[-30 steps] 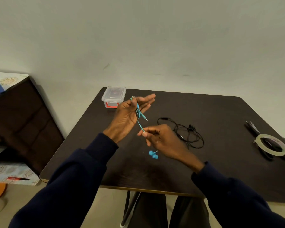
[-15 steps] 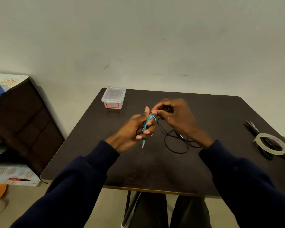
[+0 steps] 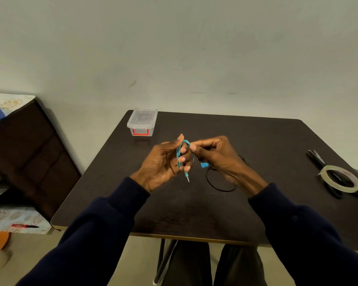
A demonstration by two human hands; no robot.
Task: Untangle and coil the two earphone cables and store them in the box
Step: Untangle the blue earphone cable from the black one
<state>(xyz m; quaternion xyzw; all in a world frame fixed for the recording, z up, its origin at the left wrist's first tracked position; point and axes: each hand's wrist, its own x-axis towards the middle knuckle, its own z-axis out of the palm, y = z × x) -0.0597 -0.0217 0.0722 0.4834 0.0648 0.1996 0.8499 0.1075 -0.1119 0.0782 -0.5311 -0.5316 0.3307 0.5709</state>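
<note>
The blue earphone cable (image 3: 178, 155) is looped round the fingers of my left hand (image 3: 165, 162), which holds it above the dark table (image 3: 256, 141); its plug hangs down below the fingers. My right hand (image 3: 213, 155) pinches the top of the blue cable beside my left fingertips, and the blue earbuds show under it. Behind and below my right hand the black earphone cable (image 3: 217, 185) lies on the table, mostly hidden. The clear plastic box (image 3: 142, 123) with a red latch stands shut at the table's far left corner.
A roll of clear tape (image 3: 339, 178) lies on black scissors (image 3: 318, 159) at the table's right edge. A dark wooden cabinet (image 3: 29, 151) stands to the left of the table, with patterned cloth and clutter below it.
The blue cable went from a loose strand stretched between my hands to loops wound on my left fingers. My right hand rose from low on the table to the left fingertips.
</note>
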